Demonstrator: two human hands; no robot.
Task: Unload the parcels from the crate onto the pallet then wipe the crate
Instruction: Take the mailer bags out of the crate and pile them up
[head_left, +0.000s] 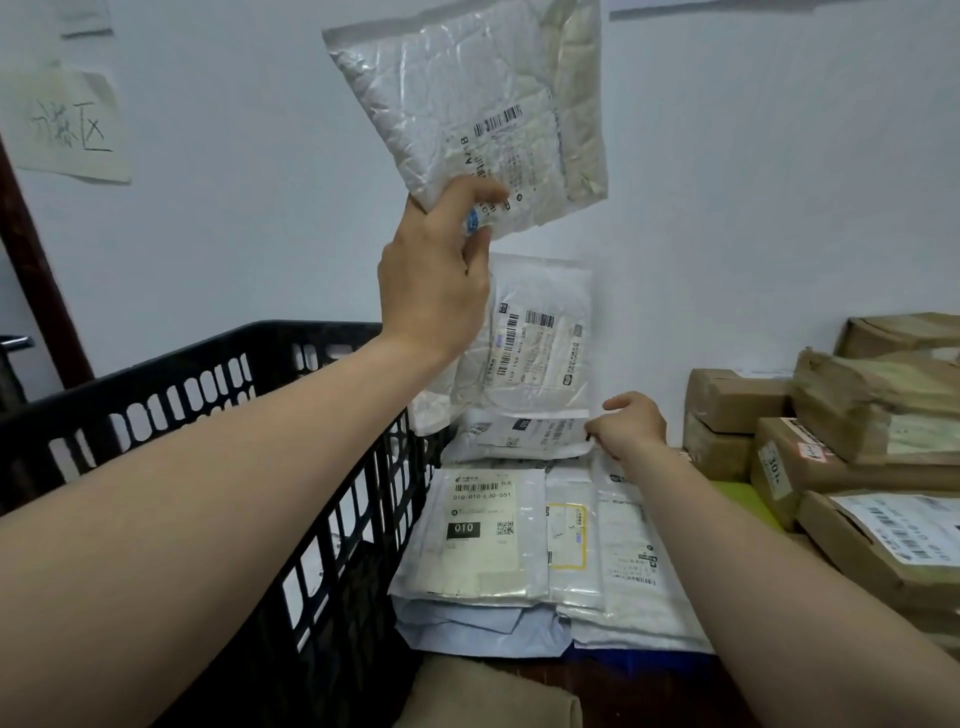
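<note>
Background: pale wall (753, 182), handwritten paper notice (67, 124) taped at upper left. Left of centre: black slatted plastic crate (208, 384), one end close to the wall.

Left hand (436, 270) raised above the crate's far corner, thumb and curled fingers pinching the lower corner of a white bubble mailer (467, 104). Held high in front of the wall, tilted, barcode label toward the camera.

Directly below: upright mailer (540, 338) leaning on the wall, standing on a flat mailer (524, 434).

Right hand (631, 421) at the right edge of the flat mailer, fingers curled, fingertips touching the edge. Firm hold or mere contact: not determinable.

Nearer the camera: stack of labelled mailers (488, 530) lying flat, just beside the crate wall. Far right: taped cardboard boxes (883, 405), stacked, well apart from the crate.
</note>
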